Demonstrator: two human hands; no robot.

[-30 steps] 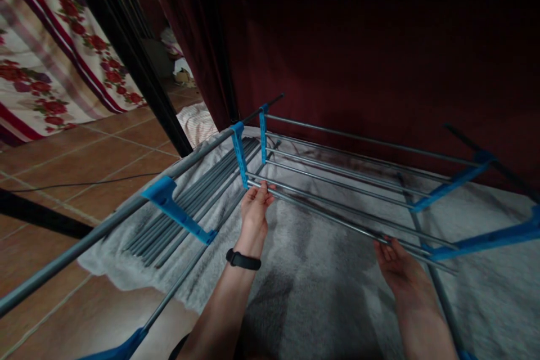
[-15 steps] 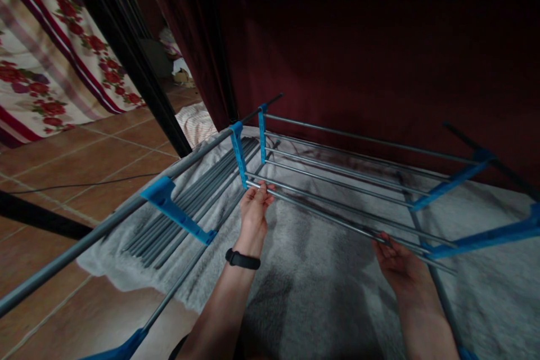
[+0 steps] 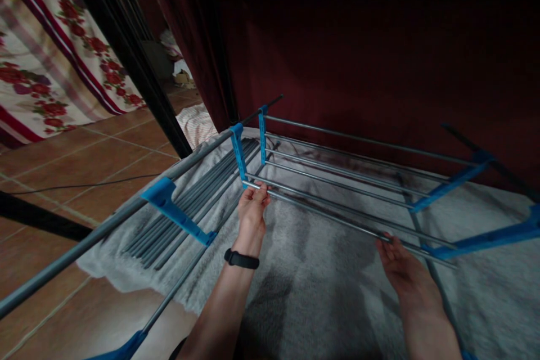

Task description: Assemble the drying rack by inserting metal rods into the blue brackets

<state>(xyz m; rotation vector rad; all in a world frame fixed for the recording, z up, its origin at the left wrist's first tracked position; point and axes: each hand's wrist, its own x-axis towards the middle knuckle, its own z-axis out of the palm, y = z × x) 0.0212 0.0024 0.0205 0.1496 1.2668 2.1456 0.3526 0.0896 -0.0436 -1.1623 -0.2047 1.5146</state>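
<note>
A grey metal rod [image 3: 324, 212] runs across the front of a partly assembled rack, and both my hands are closed on it. My left hand [image 3: 253, 202] pinches it close to its left end, beside a blue plastic bracket [image 3: 239, 152]. Toward its right end, my right hand [image 3: 394, 261] grips it from below, near a long blue bracket [image 3: 485, 239]. Several parallel rods [image 3: 337, 180] span the brackets behind. The rod's left tip lies at the foot of the blue bracket; whether it is seated there I cannot tell.
Several loose grey rods [image 3: 185, 208] lie bundled on the grey blanket [image 3: 312, 287] at left. A side pole [image 3: 84, 247] carries another blue bracket [image 3: 179, 214]. Behind the rack hangs a dark red curtain [image 3: 358, 67]. Tiled floor [image 3: 109, 152] extends to the left.
The rod's left end has shifted slightly left, to the foot of the blue bracket. My left hand has moved a little with it; my right hand has shifted slightly right.
</note>
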